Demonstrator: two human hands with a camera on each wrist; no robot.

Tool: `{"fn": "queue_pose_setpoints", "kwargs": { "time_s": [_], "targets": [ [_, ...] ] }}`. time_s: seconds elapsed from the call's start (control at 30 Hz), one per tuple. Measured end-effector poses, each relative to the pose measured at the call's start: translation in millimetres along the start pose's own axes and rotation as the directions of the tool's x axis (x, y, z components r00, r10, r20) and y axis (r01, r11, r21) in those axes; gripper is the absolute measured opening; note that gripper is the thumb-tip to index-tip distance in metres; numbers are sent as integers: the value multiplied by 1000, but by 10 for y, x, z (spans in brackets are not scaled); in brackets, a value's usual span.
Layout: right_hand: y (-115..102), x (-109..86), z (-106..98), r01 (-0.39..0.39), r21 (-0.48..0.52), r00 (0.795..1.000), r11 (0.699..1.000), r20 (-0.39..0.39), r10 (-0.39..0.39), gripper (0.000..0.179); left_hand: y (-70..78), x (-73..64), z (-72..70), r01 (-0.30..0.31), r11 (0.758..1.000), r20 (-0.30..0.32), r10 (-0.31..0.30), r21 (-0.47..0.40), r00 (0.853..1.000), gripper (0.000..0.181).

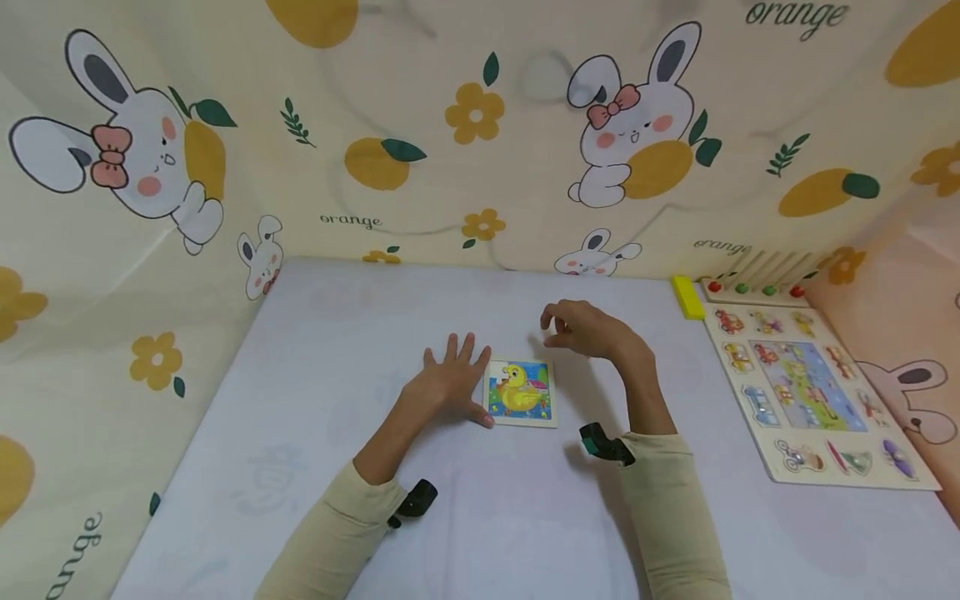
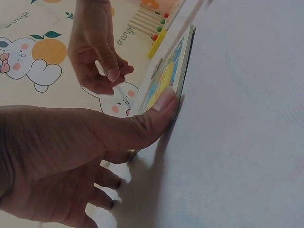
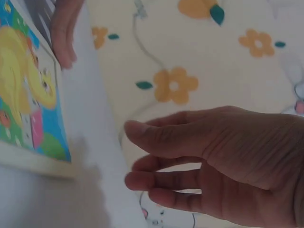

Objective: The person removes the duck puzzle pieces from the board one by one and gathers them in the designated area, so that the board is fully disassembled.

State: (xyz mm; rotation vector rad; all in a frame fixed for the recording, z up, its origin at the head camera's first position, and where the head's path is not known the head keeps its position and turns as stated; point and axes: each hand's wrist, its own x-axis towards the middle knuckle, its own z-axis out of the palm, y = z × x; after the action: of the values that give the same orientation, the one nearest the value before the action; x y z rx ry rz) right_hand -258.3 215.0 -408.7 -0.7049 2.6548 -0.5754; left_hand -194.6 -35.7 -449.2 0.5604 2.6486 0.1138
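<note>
A small square duck puzzle [image 1: 519, 393] in a pale wooden frame lies flat on the white tabletop, between the two hands. Its yellow duck picture [image 3: 14, 71] is seen close up in the right wrist view, with a pale patch near the duck's head. My left hand [image 1: 448, 386] is at the puzzle's left side with fingers spread, and its thumb [image 2: 164, 100] touches the frame's edge. Raised off the table beyond the puzzle's upper right corner, my right hand [image 1: 588, 329] has loosely bent fingers. Nothing shows between its thumb and fingers [image 3: 166, 180].
A larger wooden picture board [image 1: 813, 400] lies at the right side of the table. Behind it stands a rack of wooden sticks with red and green beads [image 1: 757, 287], beside a yellow block [image 1: 687, 297]. A printed cloth wall [image 1: 420, 100] rises behind the table.
</note>
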Motion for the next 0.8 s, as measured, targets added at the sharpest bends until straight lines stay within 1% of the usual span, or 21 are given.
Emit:
{"fn": "queue_pose_setpoints", "kwargs": {
  "time_s": [0.07,0.23,0.4,0.47,0.57,0.7,0.8],
  "targets": [
    [-81,18,57,33,-5,999,999,30,-32,27,-2,-8,3,7,1000,11,-7,1,1000,116],
    [-250,48,214,50,-8,991,999,126,-49,31,-27,-36,1,20,1000,30,-20,10,999,116],
    [-370,131,350,88,-37,976,995,204,-79,45,-78,-43,-4,12,1000,36,-13,26,999,115],
    [-399,169,384,99,-57,972,993,220,-85,49,-94,-35,-4,13,1000,33,-14,28,999,116],
    [-421,202,404,76,-81,970,994,236,-55,51,-101,-18,-5,6,1000,26,-6,23,1000,116],
    [-426,201,400,39,-127,971,991,238,-7,45,-67,-1,-8,-8,1000,21,8,5,1000,117],
    [-417,199,405,44,-177,974,983,228,-3,40,-28,18,-12,-8,1000,19,8,1,1000,117]
  ]
}}
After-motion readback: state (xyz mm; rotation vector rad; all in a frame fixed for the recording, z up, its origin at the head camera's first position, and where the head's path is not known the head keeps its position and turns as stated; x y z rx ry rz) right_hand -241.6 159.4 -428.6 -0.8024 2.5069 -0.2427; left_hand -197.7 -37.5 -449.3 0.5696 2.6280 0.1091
